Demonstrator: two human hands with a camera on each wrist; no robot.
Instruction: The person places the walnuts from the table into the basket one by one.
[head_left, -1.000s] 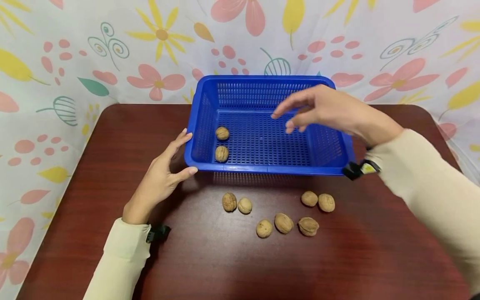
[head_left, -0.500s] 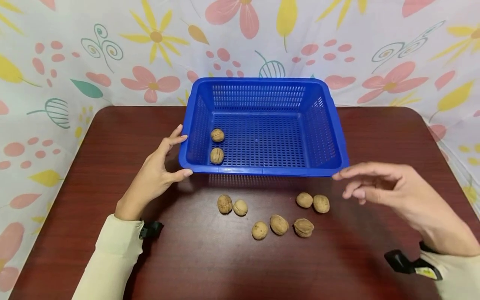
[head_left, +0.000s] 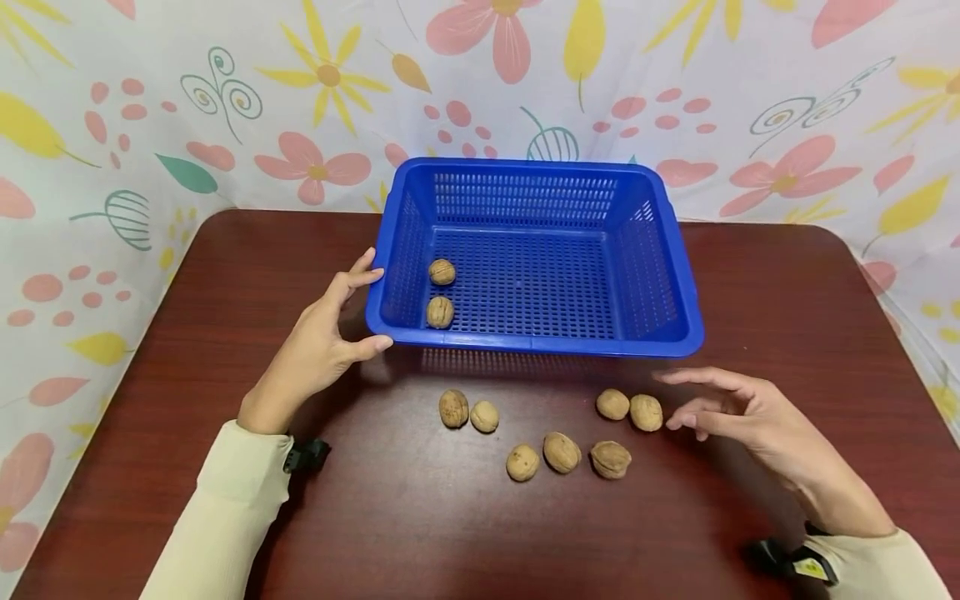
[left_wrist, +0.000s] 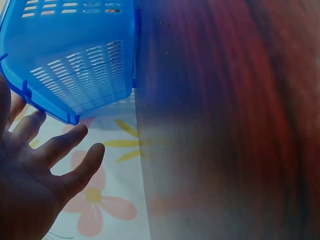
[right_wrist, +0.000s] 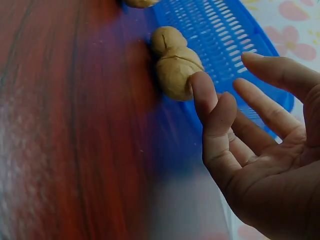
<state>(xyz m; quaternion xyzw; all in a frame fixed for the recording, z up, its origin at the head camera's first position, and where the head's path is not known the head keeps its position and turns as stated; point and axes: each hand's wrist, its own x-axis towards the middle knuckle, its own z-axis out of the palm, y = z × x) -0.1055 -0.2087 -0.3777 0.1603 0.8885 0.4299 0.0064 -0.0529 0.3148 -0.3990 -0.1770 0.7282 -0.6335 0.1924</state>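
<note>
A blue perforated plastic basket [head_left: 536, 343] stands on the table, with two walnuts [head_left: 440, 312] inside at its left end. My left hand [head_left: 315, 337] touches the basket's left rim and near-left corner with thumb and fingertips; in the left wrist view its fingers [left_wrist: 65, 145] spread loosely beside the basket wall. My right hand [head_left: 765, 425] hovers just right of a walnut [head_left: 646, 413], fingers relaxed and holding nothing. Another walnut [head_left: 612, 404] lies against that one. In the right wrist view the fingertips overlap the nearer walnut [right_wrist: 175, 75]; contact cannot be told.
Several more walnuts lie in front of the basket: a pair [head_left: 453, 408] at left and a row with a walnut [head_left: 562, 452] in its middle. The dark red-brown table [head_left: 420, 533] ends at a floral cloth [head_left: 480, 108] behind.
My right hand has moved from above the basket, out to the right, then down and left to beside the right pair of walnuts. My left hand stays at the basket.
</note>
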